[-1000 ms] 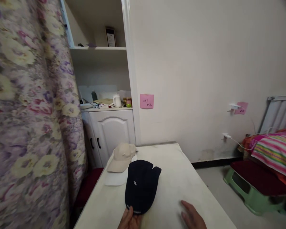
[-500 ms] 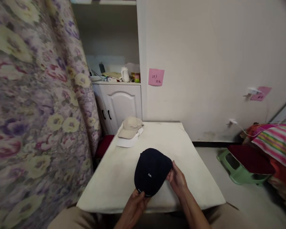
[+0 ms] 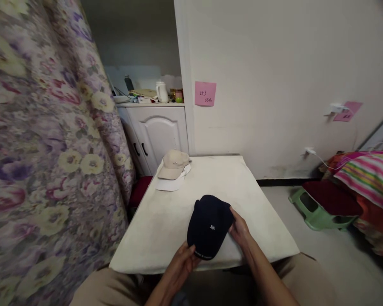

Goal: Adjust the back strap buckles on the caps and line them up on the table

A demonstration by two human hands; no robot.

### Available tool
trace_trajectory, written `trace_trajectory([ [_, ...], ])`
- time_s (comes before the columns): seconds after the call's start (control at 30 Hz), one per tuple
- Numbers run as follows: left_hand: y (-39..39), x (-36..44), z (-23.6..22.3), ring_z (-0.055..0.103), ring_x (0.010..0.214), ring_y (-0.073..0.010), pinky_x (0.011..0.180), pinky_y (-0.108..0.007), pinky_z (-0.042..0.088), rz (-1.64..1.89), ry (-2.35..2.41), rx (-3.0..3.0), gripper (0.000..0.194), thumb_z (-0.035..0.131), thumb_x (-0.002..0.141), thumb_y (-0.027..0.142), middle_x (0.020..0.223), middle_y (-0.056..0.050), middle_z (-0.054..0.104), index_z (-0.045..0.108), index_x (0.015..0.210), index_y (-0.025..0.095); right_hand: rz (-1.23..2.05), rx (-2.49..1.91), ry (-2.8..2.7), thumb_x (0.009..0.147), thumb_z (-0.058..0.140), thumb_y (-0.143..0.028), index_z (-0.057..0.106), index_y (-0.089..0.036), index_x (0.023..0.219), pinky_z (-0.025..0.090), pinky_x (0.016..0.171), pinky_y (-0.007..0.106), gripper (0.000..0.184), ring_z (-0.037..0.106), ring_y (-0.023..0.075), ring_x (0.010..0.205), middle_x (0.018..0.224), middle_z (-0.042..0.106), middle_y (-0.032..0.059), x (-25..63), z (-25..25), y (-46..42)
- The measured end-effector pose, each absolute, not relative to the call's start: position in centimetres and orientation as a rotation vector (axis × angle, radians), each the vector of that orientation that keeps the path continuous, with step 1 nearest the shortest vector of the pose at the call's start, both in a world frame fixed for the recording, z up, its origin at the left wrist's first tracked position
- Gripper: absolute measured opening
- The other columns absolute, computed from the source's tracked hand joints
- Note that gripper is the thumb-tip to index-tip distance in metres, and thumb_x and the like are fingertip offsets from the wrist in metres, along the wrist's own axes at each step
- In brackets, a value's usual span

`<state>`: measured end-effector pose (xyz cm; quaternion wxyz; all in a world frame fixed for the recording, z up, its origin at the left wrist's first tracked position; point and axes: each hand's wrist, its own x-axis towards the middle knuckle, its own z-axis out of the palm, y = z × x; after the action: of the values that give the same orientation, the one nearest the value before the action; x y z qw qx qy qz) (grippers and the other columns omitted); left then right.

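A dark navy baseball cap [image 3: 209,225] with a small white emblem is held between my two hands, above the near part of the white table [image 3: 150,238]. My left hand [image 3: 183,259] grips the edge of its brim, thumb on top, where small white lettering runs. On the other side, my right hand [image 3: 239,225] is closed on the cap's right edge; part of its fingers is hidden behind the cap. Toward the table's far left corner, a beige cap [image 3: 174,163] lies on top of a white cap [image 3: 169,185], covering most of it.
A floral curtain [image 3: 60,170] hangs along the left. Behind the table stand a white cabinet [image 3: 162,131] and a wall with a pink note [image 3: 205,94]. At right, a green stool [image 3: 315,214] with a dark red top stands beside a striped cloth [image 3: 373,174].
The navy cap has shifted slightly right and turned a little, its emblem now more to the right. Both hands keep hold of it. The whole view has tilted slightly.
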<state>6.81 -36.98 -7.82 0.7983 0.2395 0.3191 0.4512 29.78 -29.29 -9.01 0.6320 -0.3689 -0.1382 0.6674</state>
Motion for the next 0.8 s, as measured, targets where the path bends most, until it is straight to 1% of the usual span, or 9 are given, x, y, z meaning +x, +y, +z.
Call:
trace_trajectory([
  [0.07, -36.2, 6.1, -7.3, 0.065, 0.108, -0.0260, 0.092, -0.034, 0.049, 0.998, 0.691, 0.490, 0.034, 0.069, 0.083, 0.022, 0.122, -0.013, 0.068, 0.066, 0.117, 0.019, 1.544, -0.832, -0.326, 0.078, 0.073, -0.038, 0.073, -0.015, 0.098, 0.054, 0.095, 0.035, 0.030, 0.066, 0.0266, 0.111, 0.105, 0.076, 0.0084, 29.8, -9.1, -29.3],
  [0.17, -35.2, 5.8, -6.7, 0.068, 0.102, -0.0256, 0.085, -0.032, 0.052, 0.973, 0.730, 0.474, 0.035, 0.071, 0.082, 0.023, 0.113, -0.013, 0.071, 0.065, 0.116, 0.017, 1.579, -0.821, -0.333, 0.079, 0.072, -0.043, 0.072, -0.014, 0.103, 0.054, 0.096, 0.037, 0.037, 0.064, 0.0267, 0.114, 0.109, 0.074, 0.0094, 29.5, -9.1, -29.3],
  [0.3, -35.7, 6.7, -6.9, 0.070, 0.098, -0.0261, 0.087, -0.033, 0.052, 0.947, 0.726, 0.464, 0.038, 0.074, 0.077, 0.019, 0.109, -0.012, 0.072, 0.066, 0.114, 0.017, 1.590, -0.830, -0.323, 0.079, 0.069, -0.052, 0.072, -0.015, 0.102, 0.052, 0.097, 0.033, 0.044, 0.064, 0.0248, 0.115, 0.111, 0.074, 0.0081, 28.9, -9.3, -29.8],
  [0.4, -36.9, 7.0, -7.3, 0.070, 0.097, -0.0269, 0.085, -0.034, 0.053, 0.893, 0.713, 0.455, 0.033, 0.073, 0.078, 0.020, 0.109, -0.013, 0.072, 0.068, 0.111, 0.016, 1.577, -0.826, -0.382, 0.079, 0.069, -0.054, 0.073, -0.016, 0.102, 0.050, 0.099, 0.031, 0.045, 0.063, 0.0239, 0.116, 0.112, 0.073, 0.0068, 28.9, -9.2, -30.4],
  [0.47, -37.3, 6.7, -7.4, 0.071, 0.091, -0.0258, 0.080, -0.033, 0.054, 0.842, 0.723, 0.474, 0.028, 0.072, 0.078, 0.017, 0.105, -0.013, 0.073, 0.069, 0.106, 0.015, 1.585, -0.841, -0.462, 0.078, 0.069, -0.055, 0.072, -0.017, 0.104, 0.050, 0.098, 0.032, 0.046, 0.063, 0.0250, 0.114, 0.112, 0.074, 0.0060, 29.2, -8.9, -30.8],
  [0.53, -37.3, 6.1, -7.3, 0.071, 0.086, -0.0241, 0.077, -0.031, 0.053, 0.815, 0.734, 0.511, 0.025, 0.071, 0.079, 0.016, 0.101, -0.013, 0.073, 0.070, 0.104, 0.015, 1.602, -0.879, -0.547, 0.078, 0.069, -0.055, 0.073, -0.018, 0.104, 0.051, 0.094, 0.034, 0.046, 0.065, 0.0264, 0.109, 0.108, 0.075, 0.0058, 29.4, -8.7, -31.0],
  [0.6, -36.6, 5.6, -6.9, 0.071, 0.086, -0.0228, 0.078, -0.030, 0.052, 0.835, 0.739, 0.547, 0.024, 0.069, 0.082, 0.018, 0.102, -0.013, 0.073, 0.069, 0.105, 0.015, 1.602, -0.924, -0.631, 0.078, 0.068, -0.055, 0.073, -0.017, 0.101, 0.052, 0.088, 0.034, 0.045, 0.067, 0.0266, 0.101, 0.103, 0.076, 0.0056, 29.5, -8.5, -31.2],
  [0.67, -35.5, 5.3, -6.8, 0.070, 0.089, -0.0219, 0.080, -0.028, 0.051, 0.888, 0.746, 0.556, 0.024, 0.067, 0.084, 0.019, 0.103, -0.013, 0.073, 0.069, 0.107, 0.014, 1.591, -0.959, -0.684, 0.076, 0.069, -0.054, 0.073, -0.015, 0.096, 0.052, 0.082, 0.034, 0.044, 0.068, 0.0258, 0.092, 0.097, 0.076, 0.0056, 29.5, -8.5, -31.4],
  [0.8, -33.0, 5.8, -7.1, 0.071, 0.087, -0.0207, 0.077, -0.026, 0.052, 0.992, 0.790, 0.437, 0.016, 0.066, 0.084, 0.017, 0.095, -0.010, 0.075, 0.069, 0.099, 0.012, 1.610, -0.944, -0.715, 0.075, 0.073, -0.050, 0.071, -0.014, 0.086, 0.051, 0.076, 0.032, 0.038, 0.067, 0.0227, 0.079, 0.085, 0.076, 0.0053, 29.6, -8.2, -31.7],
])
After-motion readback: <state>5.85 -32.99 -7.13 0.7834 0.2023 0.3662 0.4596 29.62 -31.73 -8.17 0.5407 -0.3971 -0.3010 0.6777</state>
